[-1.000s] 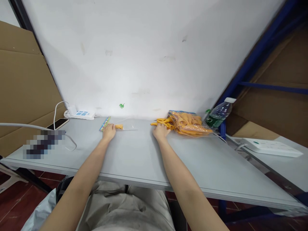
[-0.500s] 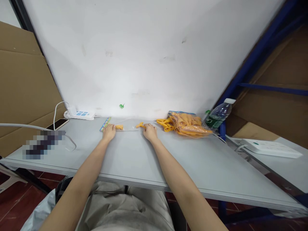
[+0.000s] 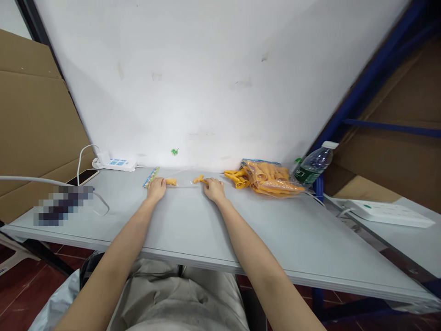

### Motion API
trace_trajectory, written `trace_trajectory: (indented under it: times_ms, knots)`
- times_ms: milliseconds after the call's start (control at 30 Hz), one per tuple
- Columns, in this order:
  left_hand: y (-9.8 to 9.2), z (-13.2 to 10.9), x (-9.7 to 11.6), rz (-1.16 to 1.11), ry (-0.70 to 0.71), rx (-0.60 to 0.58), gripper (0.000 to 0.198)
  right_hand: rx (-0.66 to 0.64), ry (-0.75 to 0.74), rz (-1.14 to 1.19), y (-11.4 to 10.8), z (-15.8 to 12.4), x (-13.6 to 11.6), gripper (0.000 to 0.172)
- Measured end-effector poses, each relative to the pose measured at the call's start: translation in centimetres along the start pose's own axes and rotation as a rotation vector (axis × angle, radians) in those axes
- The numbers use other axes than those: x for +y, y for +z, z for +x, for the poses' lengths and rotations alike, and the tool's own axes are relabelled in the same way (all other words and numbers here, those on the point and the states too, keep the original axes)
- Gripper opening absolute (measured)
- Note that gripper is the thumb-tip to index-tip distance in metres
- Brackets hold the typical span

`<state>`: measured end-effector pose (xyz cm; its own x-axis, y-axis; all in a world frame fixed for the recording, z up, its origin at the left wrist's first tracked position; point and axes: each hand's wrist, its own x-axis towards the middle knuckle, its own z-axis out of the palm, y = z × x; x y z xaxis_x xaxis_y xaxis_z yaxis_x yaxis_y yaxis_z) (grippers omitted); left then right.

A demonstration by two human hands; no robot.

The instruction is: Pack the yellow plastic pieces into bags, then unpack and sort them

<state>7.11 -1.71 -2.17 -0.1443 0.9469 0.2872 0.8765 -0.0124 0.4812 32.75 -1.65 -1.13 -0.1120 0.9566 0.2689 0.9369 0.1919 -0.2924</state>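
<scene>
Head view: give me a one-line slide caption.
Left hand on a clear bag containing a yellow piece, right hand holding another piece, stuffed bag farther right.

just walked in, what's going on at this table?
A person is working bare-handed at the grey table. The left hand is on a clear bag with an orange piece apparently inside. The right hand holds another orange piece near the bag's right end. Further right lie loose orange pieces, then bagged ones beside a bottle.
</scene>
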Motion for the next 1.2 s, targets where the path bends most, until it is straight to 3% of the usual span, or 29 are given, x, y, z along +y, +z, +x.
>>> trace_trajectory:
  times_ms: [200,533,767,867,1000,1200]
  knots:
    - [0.0,0.1,0.0,0.015,-0.014,-0.006,0.037,0.027,0.039,0.029,0.2,0.2,0.1,0.040]
    - [0.4,0.2,-0.3,0.010,-0.002,0.002,0.038,0.170,0.292,0.028,0.3,0.6,1.8,0.035]
    - [0.6,0.3,-0.5,-0.005,0.005,0.002,0.039,0.213,0.306,0.071,0.6,0.8,2.7,0.032]
    - [0.6,0.3,-0.5,-0.004,0.007,0.009,0.039,0.294,0.254,0.096,0.5,1.0,2.5,0.031]
    - [0.5,0.3,-0.5,-0.004,0.006,0.010,0.038,0.352,0.071,0.115,0.4,1.0,1.7,0.030]
    - [0.3,0.3,-0.3,0.017,0.007,-0.021,0.038,0.077,-0.086,0.147,1.6,1.0,1.2,0.029]
